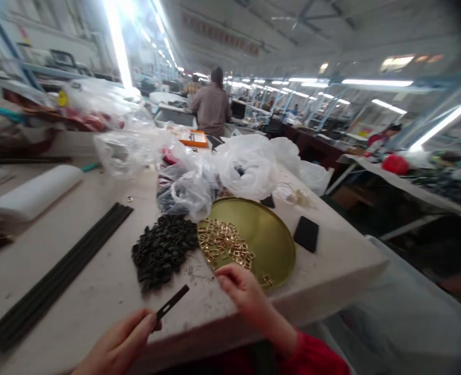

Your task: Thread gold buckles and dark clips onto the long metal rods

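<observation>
My left hand (126,336) pinches a short dark strap (172,303) between thumb and finger; a pale slot shows in the strap, and its free end points up and to the right. My right hand (240,289) is over the near left rim of a round gold tray (271,229), its thumb and fingers closed together. Whatever may be between those fingertips is too small to make out. Many small gold rectangular buckles (228,240) lie on the left part of the tray. Left of it is a heap of small black looped pieces (163,250).
Long black strips (62,265) lie on the left of the table, near a white roll (35,192). Clear plastic bags (248,164) crowd the back. A black rectangular object (306,234) is right of the tray. Farther off, a person (213,107) stands with back turned.
</observation>
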A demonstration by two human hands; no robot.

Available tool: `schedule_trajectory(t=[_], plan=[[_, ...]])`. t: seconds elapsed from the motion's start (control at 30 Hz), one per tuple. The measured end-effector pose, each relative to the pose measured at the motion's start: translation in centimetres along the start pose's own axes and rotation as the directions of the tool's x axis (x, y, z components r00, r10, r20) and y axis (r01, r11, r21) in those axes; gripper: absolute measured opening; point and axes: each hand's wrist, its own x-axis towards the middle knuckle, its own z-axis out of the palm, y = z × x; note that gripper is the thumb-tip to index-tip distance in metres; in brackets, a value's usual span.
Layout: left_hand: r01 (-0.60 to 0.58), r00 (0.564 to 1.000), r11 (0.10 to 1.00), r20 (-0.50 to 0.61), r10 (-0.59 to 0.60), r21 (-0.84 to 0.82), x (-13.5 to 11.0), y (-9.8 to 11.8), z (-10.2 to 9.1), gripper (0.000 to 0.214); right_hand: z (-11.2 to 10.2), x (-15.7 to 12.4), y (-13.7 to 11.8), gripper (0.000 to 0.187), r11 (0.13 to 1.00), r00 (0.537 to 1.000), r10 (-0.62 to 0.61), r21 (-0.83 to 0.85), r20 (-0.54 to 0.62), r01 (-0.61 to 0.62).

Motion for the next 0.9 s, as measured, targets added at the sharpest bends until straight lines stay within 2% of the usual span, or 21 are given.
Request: schedule_trajectory(t=[0.07, 0.17, 0.3, 0.37, 0.4, 0.57, 0.73, 0.83, 0.9], plan=[[0.102, 0.995, 0.992, 0.015, -0.101, -0.08, -0.1, 0.3, -0.2, 0.042, -2.1, 1.4, 1.6, 0.021, 0.993, 0.988, 0.034, -0.11, -0.148, -0.05], [0.149, 0.989, 0.979, 0.031, -0.147, -0.137, 0.4, 1.0, 0.2, 0.039, -3.3, 3.2, 2.4, 0.019, 0.937, 0.991, 0.009, -0.345, -0.13, -0.053], [0.127, 0.989, 0.984, 0.092, -0.116, -0.128, 0.8, 1.4, 0.9, 0.035, -1.5, 5.0, 1.5, 0.016, 0.685, 0.999, 0.047, -0.728, 0.009, -0.026], [0.138, 0.985, 0.982, 0.127, -0.121, -0.133, 0.7, 1.2, 1.1, 0.034, -0.5, 6.0, 1.2, 0.015, 0.6, 0.996, 0.093, -0.799, 0.013, -0.046], [0.14, 0.983, 0.981, 0.136, -0.121, -0.136, 0.6, 1.0, 1.2, 0.034, -0.1, 6.4, 1.1, 0.014, 0.593, 0.994, 0.108, -0.803, 0.009, -0.057], [0.113, 0.989, 0.982, 0.117, -0.095, -0.154, -0.1, 0.0, 1.7, 0.027, -0.4, 7.5, 1.6, 0.006, 0.637, 0.991, 0.134, -0.768, 0.027, -0.066], [0.055, 0.997, 0.986, 0.061, -0.046, -0.157, -0.9, 0.9, 1.2, 0.026, -0.5, 5.6, 0.6, 0.007, 0.709, 0.998, 0.042, -0.705, 0.04, -0.001], [0.023, 1.0, 0.981, 0.007, -0.023, -0.194, -1.2, 2.1, 0.5, 0.028, 0.6, 3.0, -1.5, 0.006, 0.834, 0.991, -0.104, -0.535, 0.087, 0.135], [0.039, 0.999, 0.962, 0.028, -0.032, -0.271, -1.3, 2.8, 0.3, 0.031, 1.7, 1.3, -3.2, 0.007, 0.877, 0.953, -0.278, -0.373, 0.12, 0.302]])
